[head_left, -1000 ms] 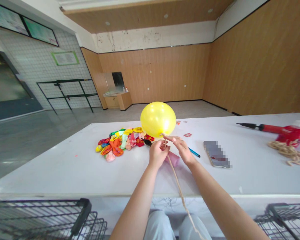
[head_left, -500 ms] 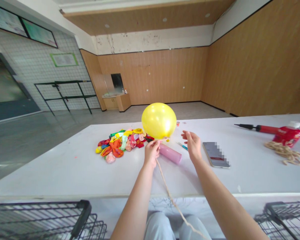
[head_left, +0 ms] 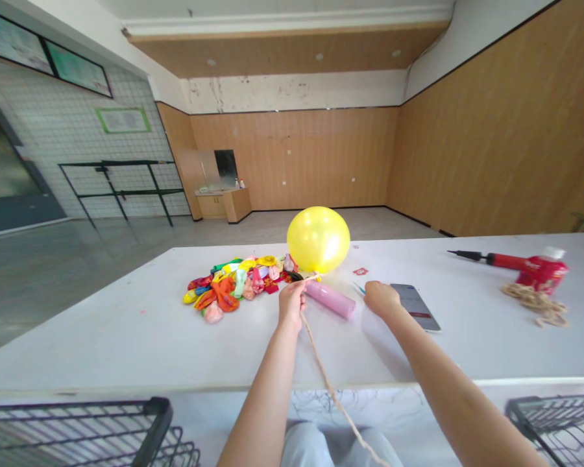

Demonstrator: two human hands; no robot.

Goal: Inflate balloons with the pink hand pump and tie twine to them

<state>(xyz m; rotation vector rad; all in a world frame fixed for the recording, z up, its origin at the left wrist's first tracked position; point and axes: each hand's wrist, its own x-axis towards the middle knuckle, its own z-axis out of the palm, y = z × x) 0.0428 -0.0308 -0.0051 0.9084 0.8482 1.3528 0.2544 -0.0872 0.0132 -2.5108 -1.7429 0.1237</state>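
My left hand (head_left: 292,303) is closed in a pinch on a beige rope (head_left: 327,383). One end of it runs up to the knotted neck of a yellow balloon (head_left: 318,239); the long tail hangs over the table edge towards my lap. Beneath the balloon, beside that hand, lies a pink cylinder (head_left: 331,300). My right hand (head_left: 381,299) is curled down at the table over a slim blue tool (head_left: 361,290) with a pale pointed tip. Only its front end shows; the fingers hide the rest.
Left of centre lies a pile of uninflated balloons (head_left: 226,285). A phone (head_left: 417,306) lies by my right wrist. Further right are a red hand pump (head_left: 506,261), a red bottle (head_left: 542,271) and a rope bundle (head_left: 538,303). Wire baskets (head_left: 158,415) flank my legs below the table.
My right hand has gone from held open above the table down onto the slim blue tool, fingers now curled. The balloon sits slightly further right in view; my left hand keeps its pinch.
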